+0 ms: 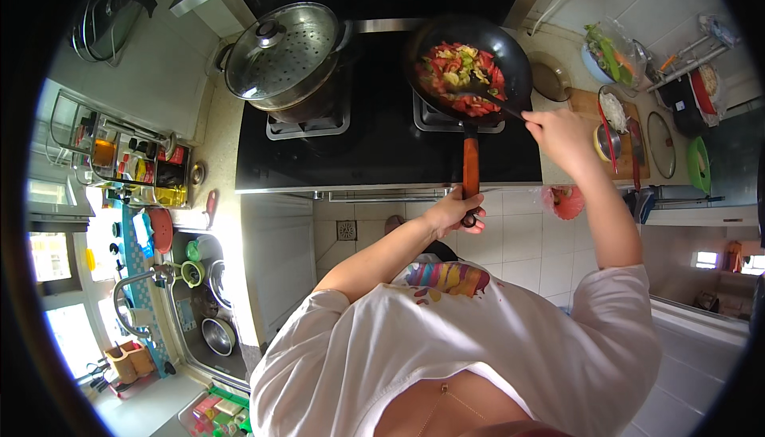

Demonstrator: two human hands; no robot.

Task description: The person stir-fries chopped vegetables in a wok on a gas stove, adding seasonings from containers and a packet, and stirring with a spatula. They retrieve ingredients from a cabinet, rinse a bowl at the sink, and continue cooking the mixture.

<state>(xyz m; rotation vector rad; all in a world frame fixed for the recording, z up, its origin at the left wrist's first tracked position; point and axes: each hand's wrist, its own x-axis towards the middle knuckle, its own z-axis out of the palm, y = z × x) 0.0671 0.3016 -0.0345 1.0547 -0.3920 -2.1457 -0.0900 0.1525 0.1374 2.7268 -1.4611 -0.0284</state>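
Note:
A black wok (515,66) stands over the right burner of the black glass hob (382,156). My left hand (457,213) grips the wok's wooden handle (471,159) close to its end. In my right hand (547,129) is the handle of a dark spatula (493,100), whose head lies among the food in the wok. That food is red pieces that look like tomato (445,69), with yellow, egg-like pieces (463,57) and some green bits. A steamer pot (299,102) with a glass lid (287,48) sits on the left burner.
Right of the hob, a wooden cutting board (588,102) carries a bowl of white shreds (614,113), red chopsticks (608,138) and a knife (637,150). A glass lid (661,144) lies beyond. Bottles in a rack (137,168) and a sink (206,359) are at left.

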